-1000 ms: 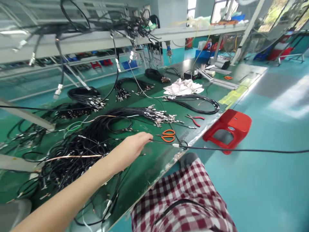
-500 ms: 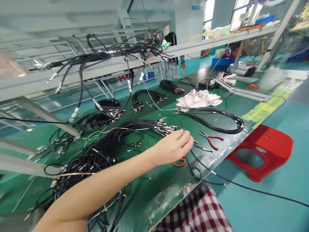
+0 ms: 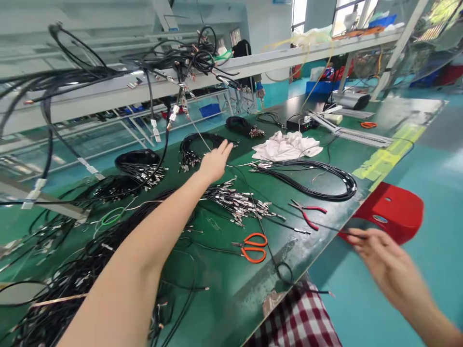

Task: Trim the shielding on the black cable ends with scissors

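My left arm stretches out over the green bench (image 3: 224, 289). My left hand (image 3: 216, 161) hovers with fingers extended above a bundle of black cables with metal connectors (image 3: 235, 200), close to a thin pale wire hanging from the overhead rail. My right hand (image 3: 378, 262), blurred, is off the bench edge at the lower right; its thumb and forefinger pinch the end of a thin black cable (image 3: 325, 227) that runs back across the bench. Orange scissors (image 3: 251, 246) and red-handled pliers (image 3: 307, 212) lie between the hands.
A coiled black cable loop (image 3: 325, 185) and a white cloth (image 3: 285, 144) lie further back. Tangled cables (image 3: 72, 289) cover the bench's left side, and more hang from the overhead rail (image 3: 173, 62). A red stool (image 3: 394, 212) stands on the teal floor beside the bench.
My left hand has lifted from beside the scissors and moved further back over the connector bundle, fingers now extended. My right hand has come into view at the lower right.
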